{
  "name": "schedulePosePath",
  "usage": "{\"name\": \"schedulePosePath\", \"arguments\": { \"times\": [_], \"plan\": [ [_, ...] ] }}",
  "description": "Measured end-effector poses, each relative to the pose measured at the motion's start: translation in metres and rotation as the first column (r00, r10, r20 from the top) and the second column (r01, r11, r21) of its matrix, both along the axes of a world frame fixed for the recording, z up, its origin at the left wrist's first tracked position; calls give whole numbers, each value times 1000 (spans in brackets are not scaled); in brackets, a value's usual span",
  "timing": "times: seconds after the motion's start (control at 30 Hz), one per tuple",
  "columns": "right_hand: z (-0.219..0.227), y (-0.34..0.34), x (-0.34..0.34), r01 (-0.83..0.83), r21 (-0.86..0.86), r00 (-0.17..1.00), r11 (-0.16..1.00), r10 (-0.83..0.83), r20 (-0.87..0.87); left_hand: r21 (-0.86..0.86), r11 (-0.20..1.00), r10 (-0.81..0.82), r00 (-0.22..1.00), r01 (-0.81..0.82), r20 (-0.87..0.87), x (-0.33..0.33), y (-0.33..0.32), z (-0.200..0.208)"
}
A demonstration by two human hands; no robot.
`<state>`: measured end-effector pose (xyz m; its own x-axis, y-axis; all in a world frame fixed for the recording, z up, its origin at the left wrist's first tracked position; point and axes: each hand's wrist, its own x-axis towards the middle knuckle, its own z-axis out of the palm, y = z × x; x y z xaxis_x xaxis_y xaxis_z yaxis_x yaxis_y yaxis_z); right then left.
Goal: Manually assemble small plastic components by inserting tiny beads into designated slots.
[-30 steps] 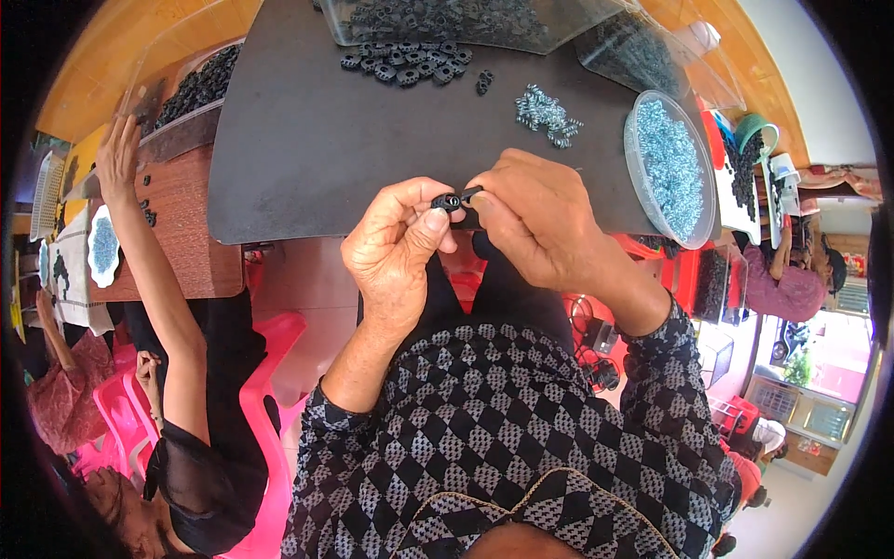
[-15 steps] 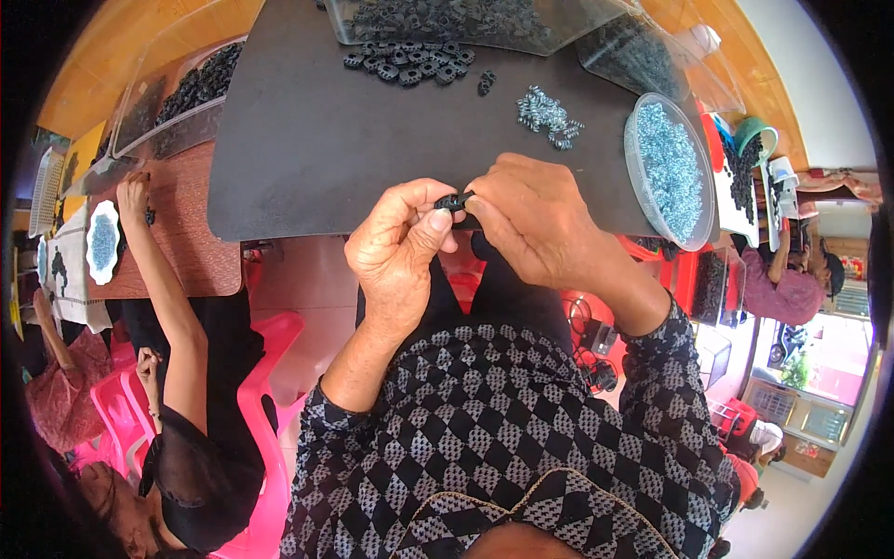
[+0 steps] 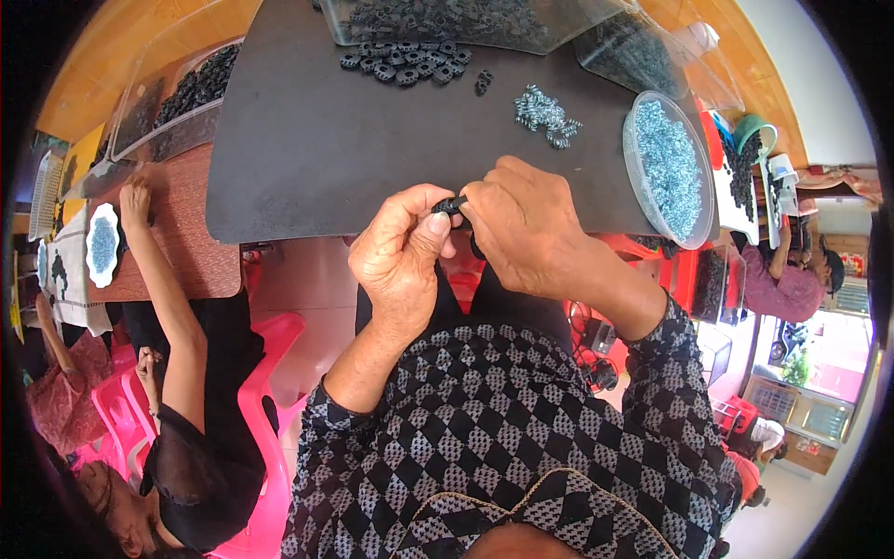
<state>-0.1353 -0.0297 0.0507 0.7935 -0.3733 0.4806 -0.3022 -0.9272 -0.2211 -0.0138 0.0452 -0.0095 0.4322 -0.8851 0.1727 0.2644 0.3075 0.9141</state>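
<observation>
Between thumb and fingers, my left hand pinches a small black plastic part just off the table's near edge. My right hand is closed at the right end of that part, thumb and fingertips pressed on a small dark piece sticking out of it. The fingers partly hide where the two meet. Beyond my hands lie a cluster of similar black parts, one lone black part and a loose heap of small metal springs.
A clear round tub of springs stands at the dark table's right edge. Clear bins of black parts line the far side. At left, a co-worker's arm reaches over a brown table, near a white dish of springs.
Both hands have shifted very slightly, still together on the black part. The right fingertips now sit a little closer round the protruding piece.
</observation>
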Motion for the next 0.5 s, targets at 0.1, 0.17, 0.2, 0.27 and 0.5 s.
{"name": "schedulePosePath", "arguments": {
  "times": [0.1,0.17,0.2,0.27,0.5],
  "plan": [
    [-2,2,0,-13,-4,1000,1000,13,9,-5,999,46,998,-46,41,-2,1,-3],
    [-2,2,0,-23,-15,999,1000,22,-31,-31,996,92,991,-89,96,-3,0,-4],
    [-3,2,-1,-22,-14,999,1000,21,-32,-31,996,91,991,-89,95,-3,0,-4],
    [-6,2,-2,-21,-21,998,1000,20,-54,-54,988,152,968,-144,200,-5,-1,-5],
    [-10,1,-5,-24,-85,999,996,19,-48,-51,985,174,940,-167,294,-5,-1,-6]
  ]
}}
